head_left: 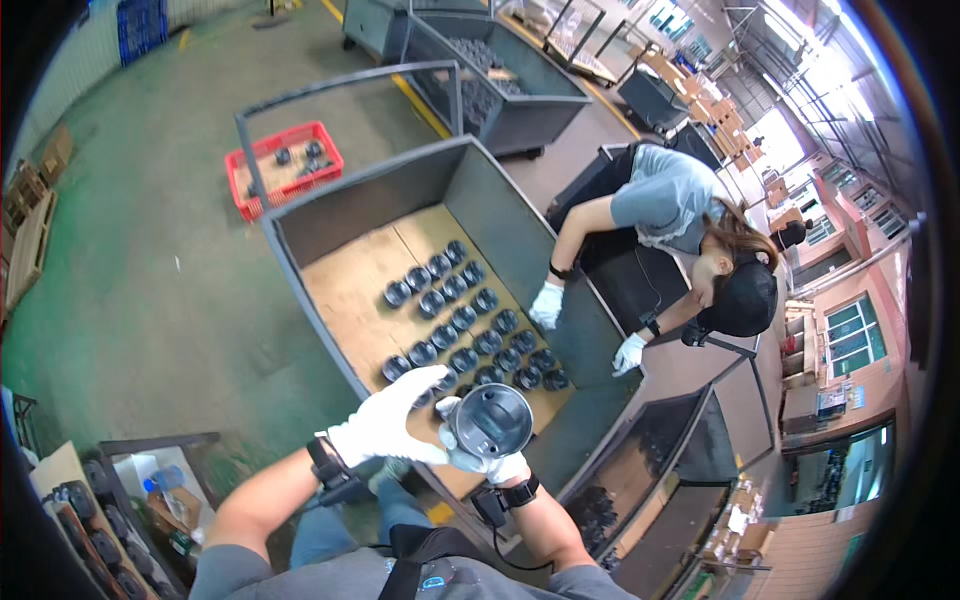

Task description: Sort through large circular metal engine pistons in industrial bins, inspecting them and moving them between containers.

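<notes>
A dark, round, cup-shaped part [493, 420] with small holes in its floor is in my right hand [508, 469], its open side facing up. Gloved fingers wrap its left side and underside. Just left of it, my left hand [385, 415], also in a white glove, is open with thumb and fingers apart and holds nothing. Beneath both hands is a large grey metal bin [325, 318] with a cardboard sheet [350, 275] on its floor. Several similar dark cup-shaped parts [463, 318] stand in rows on that sheet, some hidden by my hands.
Across the bin, a person [665, 200] bends over its right side, gloved hands at the wall. A red crate [240, 185] with a few dark parts lies beyond the far left side. More grey bins [560, 100] stand behind; another bin [690, 430] is at the right.
</notes>
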The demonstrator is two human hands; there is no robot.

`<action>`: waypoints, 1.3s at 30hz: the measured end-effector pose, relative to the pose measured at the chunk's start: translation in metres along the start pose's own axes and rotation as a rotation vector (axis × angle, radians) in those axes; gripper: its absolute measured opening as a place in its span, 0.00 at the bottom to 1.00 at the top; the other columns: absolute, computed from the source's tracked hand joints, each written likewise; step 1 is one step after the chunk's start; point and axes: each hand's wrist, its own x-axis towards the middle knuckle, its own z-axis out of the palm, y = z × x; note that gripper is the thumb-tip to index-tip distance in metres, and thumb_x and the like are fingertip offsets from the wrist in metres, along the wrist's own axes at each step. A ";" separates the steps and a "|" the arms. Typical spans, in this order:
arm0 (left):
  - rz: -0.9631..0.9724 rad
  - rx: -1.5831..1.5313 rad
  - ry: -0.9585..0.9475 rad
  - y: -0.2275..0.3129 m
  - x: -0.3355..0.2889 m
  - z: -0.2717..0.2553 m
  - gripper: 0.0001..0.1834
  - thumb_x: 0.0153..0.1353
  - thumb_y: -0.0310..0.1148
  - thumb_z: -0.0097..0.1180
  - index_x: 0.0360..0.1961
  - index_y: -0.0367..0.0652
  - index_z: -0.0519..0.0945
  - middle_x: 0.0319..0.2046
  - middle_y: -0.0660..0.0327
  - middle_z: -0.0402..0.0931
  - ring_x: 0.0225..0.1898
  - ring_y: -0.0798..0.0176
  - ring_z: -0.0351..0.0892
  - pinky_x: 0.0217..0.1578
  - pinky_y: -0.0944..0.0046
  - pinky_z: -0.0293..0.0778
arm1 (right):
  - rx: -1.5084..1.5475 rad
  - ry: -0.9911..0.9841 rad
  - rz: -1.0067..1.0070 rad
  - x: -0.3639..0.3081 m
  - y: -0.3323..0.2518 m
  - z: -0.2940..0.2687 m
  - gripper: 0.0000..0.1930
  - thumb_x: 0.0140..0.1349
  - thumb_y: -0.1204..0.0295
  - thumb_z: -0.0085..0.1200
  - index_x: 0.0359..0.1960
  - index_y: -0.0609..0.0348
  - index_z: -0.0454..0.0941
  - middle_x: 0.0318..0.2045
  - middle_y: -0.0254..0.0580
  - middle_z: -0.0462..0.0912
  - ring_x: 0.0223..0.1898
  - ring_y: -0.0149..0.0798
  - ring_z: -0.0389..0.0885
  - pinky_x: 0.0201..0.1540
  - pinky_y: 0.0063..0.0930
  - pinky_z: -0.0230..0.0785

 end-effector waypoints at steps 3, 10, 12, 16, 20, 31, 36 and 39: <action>0.223 0.095 0.132 0.077 -0.044 -0.043 0.58 0.37 0.53 0.81 0.67 0.38 0.67 0.65 0.49 0.68 0.65 0.48 0.69 0.66 0.53 0.65 | -0.846 0.460 -0.341 0.049 0.072 0.061 0.32 0.62 0.45 0.53 0.60 0.55 0.73 0.54 0.44 0.81 0.54 0.45 0.80 0.57 0.39 0.75; 0.327 0.288 0.523 0.140 -0.175 -0.121 0.47 0.39 0.47 0.80 0.61 0.42 0.74 0.53 0.52 0.77 0.55 0.53 0.79 0.56 0.53 0.76 | -0.725 0.004 0.347 0.166 0.140 0.170 0.27 0.72 0.60 0.53 0.65 0.62 0.64 0.65 0.39 0.70 0.63 0.35 0.71 0.65 0.33 0.68; 0.175 -0.549 0.701 0.137 -0.211 -0.124 0.42 0.49 0.47 0.74 0.63 0.41 0.72 0.54 0.53 0.76 0.55 0.53 0.79 0.58 0.52 0.76 | -1.310 -0.126 0.033 0.194 0.160 0.155 0.23 0.80 0.59 0.34 0.64 0.64 0.69 0.57 0.40 0.77 0.53 0.35 0.78 0.58 0.35 0.73; 0.274 -1.856 0.784 0.128 -0.255 -0.132 0.33 0.65 0.58 0.55 0.55 0.38 0.75 0.49 0.49 0.79 0.49 0.46 0.80 0.52 0.48 0.82 | -1.171 -0.044 0.418 0.233 0.184 0.204 0.33 0.78 0.48 0.32 0.60 0.69 0.72 0.50 0.51 0.82 0.42 0.40 0.84 0.49 0.34 0.76; 0.594 -1.752 1.179 0.116 -0.279 -0.111 0.25 0.71 0.52 0.46 0.51 0.39 0.75 0.47 0.47 0.78 0.49 0.45 0.80 0.50 0.52 0.84 | -1.359 -0.187 0.466 0.244 0.209 0.206 0.35 0.76 0.45 0.32 0.58 0.69 0.74 0.50 0.51 0.82 0.45 0.44 0.83 0.51 0.37 0.74; 0.865 -1.479 1.378 0.129 -0.284 -0.030 0.35 0.62 0.65 0.54 0.57 0.47 0.75 0.52 0.53 0.79 0.51 0.48 0.80 0.50 0.48 0.82 | -1.481 -0.667 0.631 0.225 0.190 0.200 0.24 0.75 0.57 0.44 0.60 0.63 0.75 0.50 0.46 0.84 0.48 0.38 0.82 0.52 0.32 0.73; 0.810 -1.400 1.547 0.146 -0.279 -0.011 0.35 0.66 0.65 0.48 0.57 0.46 0.76 0.53 0.54 0.79 0.53 0.50 0.79 0.54 0.48 0.79 | -1.447 -0.729 0.623 0.217 0.189 0.194 0.22 0.75 0.59 0.44 0.59 0.64 0.76 0.48 0.46 0.85 0.46 0.37 0.83 0.51 0.31 0.74; 0.782 -1.311 1.633 0.160 -0.284 -0.005 0.37 0.66 0.67 0.46 0.55 0.42 0.76 0.53 0.50 0.78 0.54 0.47 0.78 0.56 0.47 0.77 | -1.490 -0.776 0.591 0.216 0.199 0.195 0.20 0.74 0.63 0.44 0.59 0.63 0.76 0.48 0.46 0.85 0.44 0.38 0.84 0.50 0.31 0.75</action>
